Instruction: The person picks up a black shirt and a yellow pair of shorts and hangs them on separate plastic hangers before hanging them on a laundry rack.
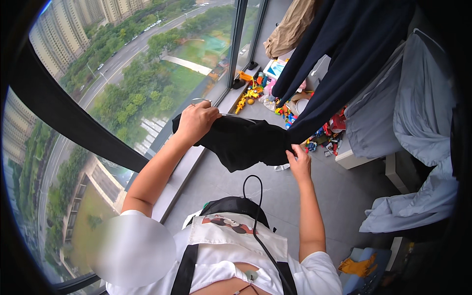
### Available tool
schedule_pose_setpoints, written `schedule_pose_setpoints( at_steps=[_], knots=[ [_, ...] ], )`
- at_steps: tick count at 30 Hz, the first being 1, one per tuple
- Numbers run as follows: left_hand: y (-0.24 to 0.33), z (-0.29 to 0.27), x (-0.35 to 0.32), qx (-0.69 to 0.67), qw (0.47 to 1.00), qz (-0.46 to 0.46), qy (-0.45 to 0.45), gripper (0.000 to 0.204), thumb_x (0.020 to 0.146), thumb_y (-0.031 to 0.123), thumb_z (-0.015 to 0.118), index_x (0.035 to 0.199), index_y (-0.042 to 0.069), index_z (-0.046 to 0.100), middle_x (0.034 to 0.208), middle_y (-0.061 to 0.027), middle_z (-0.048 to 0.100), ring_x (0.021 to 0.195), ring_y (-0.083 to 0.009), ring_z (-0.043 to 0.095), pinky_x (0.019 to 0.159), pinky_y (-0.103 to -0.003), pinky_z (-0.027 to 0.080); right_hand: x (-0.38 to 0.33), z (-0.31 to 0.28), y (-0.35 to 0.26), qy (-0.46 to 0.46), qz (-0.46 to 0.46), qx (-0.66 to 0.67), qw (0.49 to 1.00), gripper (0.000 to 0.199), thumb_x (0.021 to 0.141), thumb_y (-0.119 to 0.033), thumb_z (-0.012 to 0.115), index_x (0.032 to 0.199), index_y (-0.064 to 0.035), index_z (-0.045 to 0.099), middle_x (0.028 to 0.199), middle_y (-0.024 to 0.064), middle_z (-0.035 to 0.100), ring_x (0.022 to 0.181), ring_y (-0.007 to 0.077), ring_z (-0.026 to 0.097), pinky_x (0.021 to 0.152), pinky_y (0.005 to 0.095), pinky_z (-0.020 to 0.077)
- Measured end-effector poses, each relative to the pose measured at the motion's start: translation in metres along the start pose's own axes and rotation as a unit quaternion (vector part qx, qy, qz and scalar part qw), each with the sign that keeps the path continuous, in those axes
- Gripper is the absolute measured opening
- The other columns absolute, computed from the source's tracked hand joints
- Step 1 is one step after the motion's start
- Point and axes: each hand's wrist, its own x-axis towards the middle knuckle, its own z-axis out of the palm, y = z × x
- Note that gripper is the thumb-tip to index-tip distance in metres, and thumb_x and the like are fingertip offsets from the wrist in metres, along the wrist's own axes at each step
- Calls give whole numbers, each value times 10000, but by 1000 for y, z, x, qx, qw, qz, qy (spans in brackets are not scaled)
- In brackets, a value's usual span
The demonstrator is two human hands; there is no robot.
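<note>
Room: grey tiled floor [339, 211] beside tall windows [162, 64] set in a dark frame [88, 120].
Outside the glass: far below, a road [120, 61] with cars, green trees [123, 105] and pale high-rise buildings [61, 39].
Black garment: dark, soft cloth [246, 145], held out in front of me at the middle of the view, between my two hands and above the floor.
Left hand: my left hand [196, 122] is closed on a hanger at the garment's left end; the thin curved hook [201, 100] shows above my knuckles.
Right hand: my right hand [300, 160], well apart from the left, pinches the garment's right edge between thumb and fingers.
Hanging clothes: navy trousers [351, 54] come down from the top, one leg reaching near my right hand; a tan garment [292, 24] hangs to their left, grey and pale fabrics [418, 108] to their right.
Toys: a bright, jumbled heap [255, 91] on the floor beyond the garment.
My clothing: white shirt [317, 273], black straps [186, 268], and a black cable [255, 221] looping over my front.
Lower right: orange gloves [358, 265] on a blue-grey object [353, 284].
</note>
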Motion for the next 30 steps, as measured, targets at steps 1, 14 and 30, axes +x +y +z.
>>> schedule_pose_setpoints(
  at_steps=[1, 14, 30],
  knots=[
    [1, -1, 0, -2, 1000, 10, -5, 124, 756, 221, 605, 723, 102, 595, 666, -59, 493, 627, -255, 545, 582, -358, 435, 0, -3, -1, 7, -13, 24, 1000, 241, 774, -116, 608, 990, -19, 564, 798, 175, 610, 725, 289, 605, 649, 342, 458],
    [5, -3, -5, -30, 997, 64, 19, 92, 747, 195, 624, 727, 107, 602, 634, -61, 449, 614, -239, 509, 613, -331, 412, 17, -63, 18, -60, -3, 46, 997, 192, 813, -27, 490, 987, -7, 570, 891, 83, 615, 848, 177, 582, 761, 279, 438],
    [13, 3, 12, -1, 996, 82, 35, 115, 746, 212, 610, 698, 113, 576, 639, -36, 460, 664, -192, 532, 682, -322, 428, 25, -12, -20, -8, 89, 369, 925, 143, 824, -127, 610, 888, -2, 633, 707, -54, 539, 656, 1, 444, 600, 143, 353]
  ],
)
